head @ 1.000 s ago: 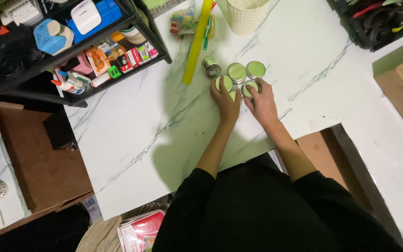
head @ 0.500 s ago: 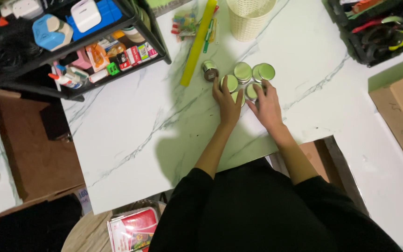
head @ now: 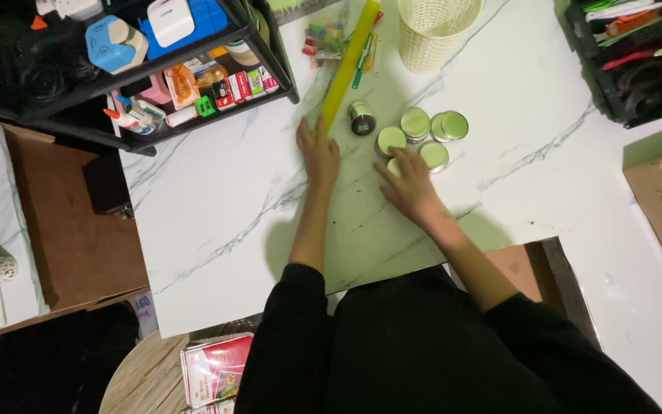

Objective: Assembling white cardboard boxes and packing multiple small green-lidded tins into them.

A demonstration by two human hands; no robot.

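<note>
Clearly, on the white marble table [head: 216, 222], the cluster of round tins [head: 421, 134] is seen just beyond the right hand [head: 408, 186], whose spread fingertips touch the nearest tin without gripping, while the left hand [head: 319, 149] is laid flat and empty beside the yellow ruler [head: 350, 61], farther off.

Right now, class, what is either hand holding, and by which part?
Nothing is held. The left hand lies flat on the table; the right hand rests on a round tin.
</note>
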